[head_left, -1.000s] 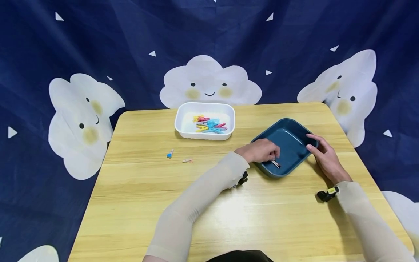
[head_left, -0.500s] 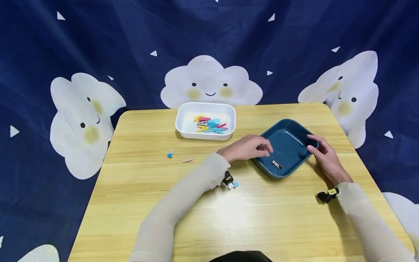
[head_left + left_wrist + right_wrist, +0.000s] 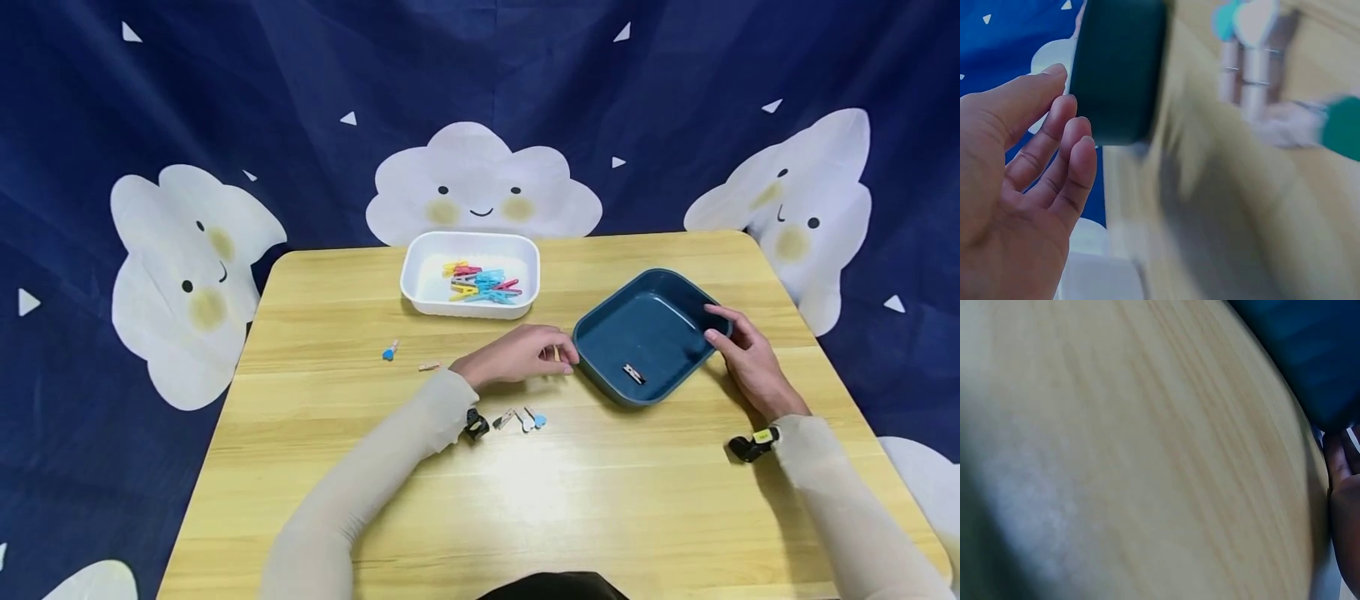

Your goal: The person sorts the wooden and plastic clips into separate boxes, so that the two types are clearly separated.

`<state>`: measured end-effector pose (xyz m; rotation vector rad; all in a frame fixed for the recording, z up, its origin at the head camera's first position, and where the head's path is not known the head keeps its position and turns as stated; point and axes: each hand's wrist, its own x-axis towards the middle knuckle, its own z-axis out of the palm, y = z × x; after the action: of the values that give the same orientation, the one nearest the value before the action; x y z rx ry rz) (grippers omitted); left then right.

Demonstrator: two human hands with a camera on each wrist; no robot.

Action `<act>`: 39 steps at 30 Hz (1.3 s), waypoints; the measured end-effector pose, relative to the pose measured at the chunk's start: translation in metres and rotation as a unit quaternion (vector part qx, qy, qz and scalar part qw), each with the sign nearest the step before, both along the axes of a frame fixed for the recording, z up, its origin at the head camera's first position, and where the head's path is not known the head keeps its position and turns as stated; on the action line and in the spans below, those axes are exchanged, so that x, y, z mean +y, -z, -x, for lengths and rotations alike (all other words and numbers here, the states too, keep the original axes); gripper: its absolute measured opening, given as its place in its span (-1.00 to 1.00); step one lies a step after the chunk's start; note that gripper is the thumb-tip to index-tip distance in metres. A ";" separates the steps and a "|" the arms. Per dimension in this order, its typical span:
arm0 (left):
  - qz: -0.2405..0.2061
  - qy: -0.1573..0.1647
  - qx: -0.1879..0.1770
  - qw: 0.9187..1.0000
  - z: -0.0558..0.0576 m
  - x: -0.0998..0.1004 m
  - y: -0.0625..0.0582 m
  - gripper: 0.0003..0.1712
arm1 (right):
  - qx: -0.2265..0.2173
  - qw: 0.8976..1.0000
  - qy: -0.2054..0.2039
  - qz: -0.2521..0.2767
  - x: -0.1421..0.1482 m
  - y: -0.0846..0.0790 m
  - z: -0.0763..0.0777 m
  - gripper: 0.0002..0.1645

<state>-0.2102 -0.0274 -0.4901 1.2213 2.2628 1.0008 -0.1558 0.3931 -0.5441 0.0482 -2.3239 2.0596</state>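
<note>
In the head view, my left hand [image 3: 517, 357] hovers just left of the dark blue basin [image 3: 600, 383], fingers loosely bent and holding nothing. The left wrist view shows its fingertips right beside the basin's wall [image 3: 1119, 75]. My right hand [image 3: 753, 367] grips the basin's right rim, thumb and index finger over the edge. One small clothespin [image 3: 633, 374] lies on the basin floor. Below my left wrist lie a dark-and-pale clothespin [image 3: 503, 419], a white-heart clothespin [image 3: 527, 422] and a light-blue-heart clothespin [image 3: 538, 420].
At the back stands a white box [image 3: 420, 307] with several yellow, red and blue clothespins [image 3: 487, 286]. Farther left on the wooden table [image 3: 337, 467] lie a blue-heart clothespin [image 3: 389, 352] and a pale clothespin [image 3: 430, 366]. Behind the table hangs a navy cloud-print curtain [image 3: 315, 67].
My left hand has drawn out of the basin and moved left, leaving the clothespin inside and uncovering the clothespins near its wrist. My right hand stays at the rim.
</note>
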 end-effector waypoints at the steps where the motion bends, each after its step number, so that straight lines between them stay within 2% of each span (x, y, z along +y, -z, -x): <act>1: 0.001 0.001 -0.001 1.000 -0.001 -0.004 0.002 -0.78 | -0.001 1.000 0.000 -0.001 0.000 0.000 0.000 -0.37; 6: 0.013 -0.004 -0.007 1.000 -0.010 -0.023 0.009 -0.79 | -0.006 1.000 0.004 -0.015 0.001 -0.001 0.001 -0.37; 15: 0.034 -0.015 -0.042 0.998 -0.026 -0.057 0.025 -0.87 | -0.007 1.000 0.000 0.027 -0.002 -0.003 0.002 -0.38; 25: 0.056 -0.049 -0.052 0.996 -0.048 -0.093 0.024 -0.88 | -0.015 1.000 0.002 0.001 -0.002 -0.003 0.003 -0.38; 33: 0.055 -0.052 -0.046 0.996 -0.064 -0.101 0.027 -0.83 | -0.016 0.999 0.006 0.036 -0.002 -0.002 0.001 -0.40; 39: 0.075 -0.054 -0.015 0.996 -0.071 -0.101 0.029 -0.80 | -0.016 0.999 0.007 0.027 -0.001 0.000 0.000 -0.40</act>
<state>-0.1393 -0.1284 -0.5196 1.0255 2.3534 0.8620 -0.1561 0.3926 -0.5442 -0.0036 -2.2790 2.1304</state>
